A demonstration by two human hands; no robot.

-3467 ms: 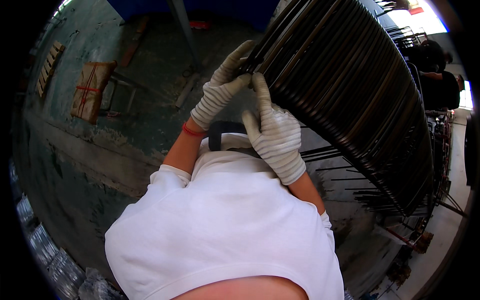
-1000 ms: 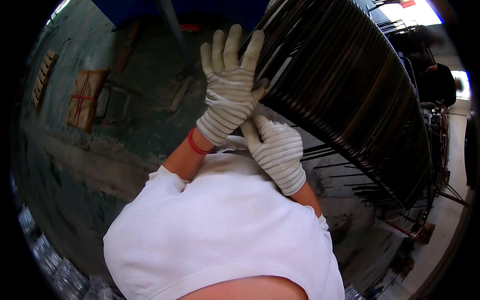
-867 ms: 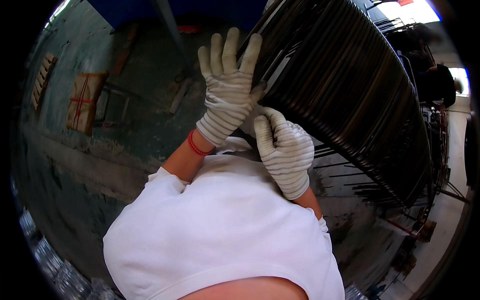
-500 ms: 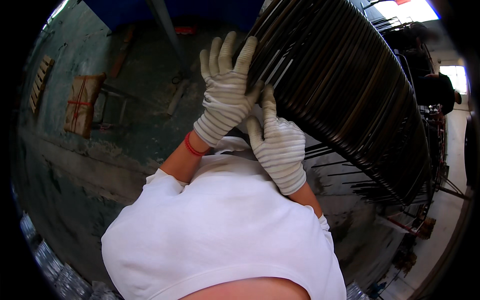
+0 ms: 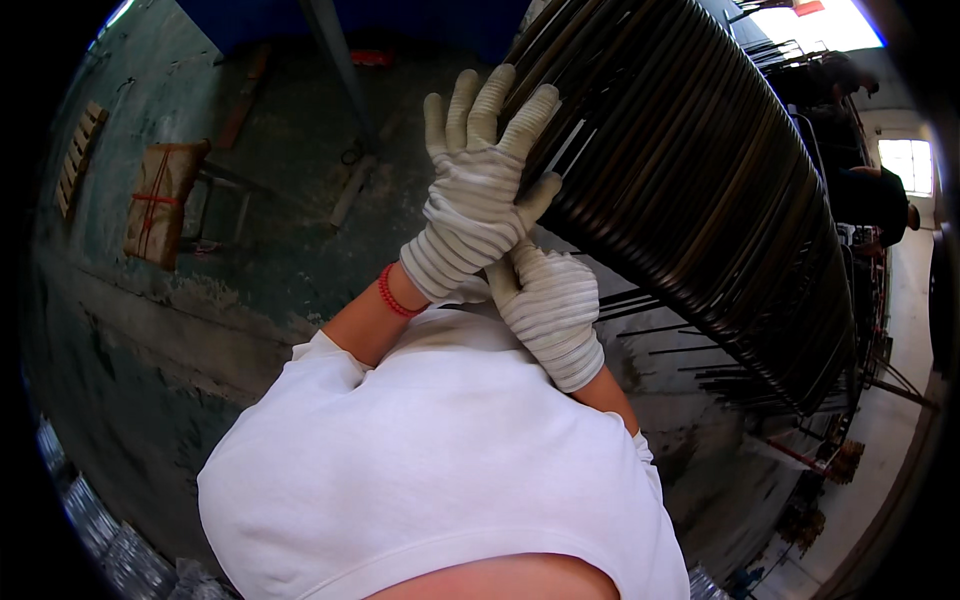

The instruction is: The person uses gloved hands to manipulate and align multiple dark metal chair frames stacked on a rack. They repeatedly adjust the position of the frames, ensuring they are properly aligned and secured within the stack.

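Note:
My left hand (image 5: 470, 190), in a white striped knit glove with grimy fingers, is held up with its fingers spread and nothing in it. Its thumb and fingertips overlap, in this view, the near end of a long row of dark bent metal rods (image 5: 690, 180); whether they touch cannot be made out. Just below it is my right hand (image 5: 555, 315), gloved the same way, with curled fingers. Its thumb and forefinger lie against the heel of the left glove, and the fingertips are partly hidden there. A red bead bracelet (image 5: 393, 291) circles my left wrist.
On the left, a brown wrapped bundle (image 5: 155, 205) tied with red cord sits by a metal stand. A wooden pallet (image 5: 82, 160) lies farther left. Rod ends (image 5: 680, 345) stick out beneath the row. A person in dark clothes (image 5: 872, 205) is at the far right.
My left hand has shifted right, toward the rods. My right hand has drawn down slightly, its raised forefinger now folded in behind the left glove's heel.

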